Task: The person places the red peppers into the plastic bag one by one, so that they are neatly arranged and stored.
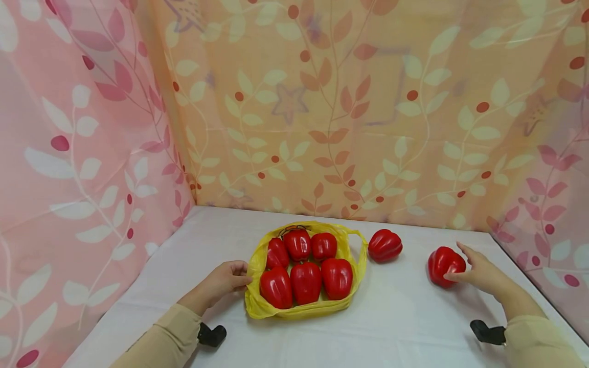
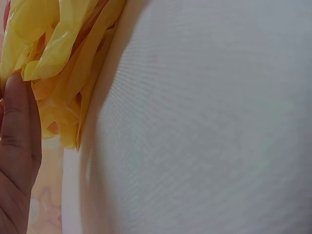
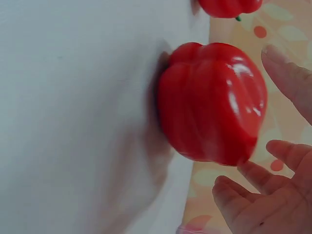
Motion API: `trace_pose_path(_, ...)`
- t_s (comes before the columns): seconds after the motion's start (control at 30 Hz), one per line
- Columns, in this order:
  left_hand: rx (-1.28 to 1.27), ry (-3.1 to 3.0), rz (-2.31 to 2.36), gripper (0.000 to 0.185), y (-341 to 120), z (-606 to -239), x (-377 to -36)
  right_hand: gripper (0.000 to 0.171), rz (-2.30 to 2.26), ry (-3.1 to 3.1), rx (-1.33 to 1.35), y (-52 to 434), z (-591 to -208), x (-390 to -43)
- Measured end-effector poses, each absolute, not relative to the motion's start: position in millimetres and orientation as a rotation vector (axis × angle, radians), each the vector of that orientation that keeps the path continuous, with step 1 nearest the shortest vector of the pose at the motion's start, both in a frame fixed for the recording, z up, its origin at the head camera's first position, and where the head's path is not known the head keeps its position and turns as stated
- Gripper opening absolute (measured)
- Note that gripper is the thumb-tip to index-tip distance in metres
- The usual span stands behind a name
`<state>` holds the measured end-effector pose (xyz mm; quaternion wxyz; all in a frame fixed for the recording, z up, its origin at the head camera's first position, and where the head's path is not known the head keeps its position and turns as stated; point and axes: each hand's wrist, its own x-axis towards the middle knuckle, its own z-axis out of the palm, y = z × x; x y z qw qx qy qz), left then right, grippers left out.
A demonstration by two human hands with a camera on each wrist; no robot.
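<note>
While grip [image 1: 476, 273] opens, pepper [image 1: 444, 266] (seemingly touching) lies beside.

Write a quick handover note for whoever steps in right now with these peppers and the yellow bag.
Left hand: grips the rim of the yellow plastic bag at its left edge.
Right hand: open, fingers touching the right-hand red bell pepper, not yet gripping it.
Done: six peppers lie in the bag.
Left: two on the white table, this one and the loose pepper just right of the bag.
</note>
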<state>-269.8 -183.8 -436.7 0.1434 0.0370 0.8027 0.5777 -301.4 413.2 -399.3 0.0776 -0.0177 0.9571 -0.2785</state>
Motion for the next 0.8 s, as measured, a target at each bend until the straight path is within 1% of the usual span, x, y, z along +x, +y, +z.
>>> trace_pose_path(0.23, 0.109, 2.312, 1.669, 0.023, -184.1, -437.9, -270.5, 0.125, -0.819, 2.875, -0.025, 408.6, -408.4, -301.5)
trace_pose_path(0.63, 0.133, 2.303, 1.667, 0.023, -185.3, -437.9, -270.8, 0.126, -0.914, 2.876, -0.018, 407.3, -420.3, -301.8)
trace_pose_path(0.8, 0.127, 2.296, 1.671, 0.023, -185.2, -437.1, -270.5, 0.124, -0.939, 2.873, 0.002, 407.7, -422.1, -302.3)
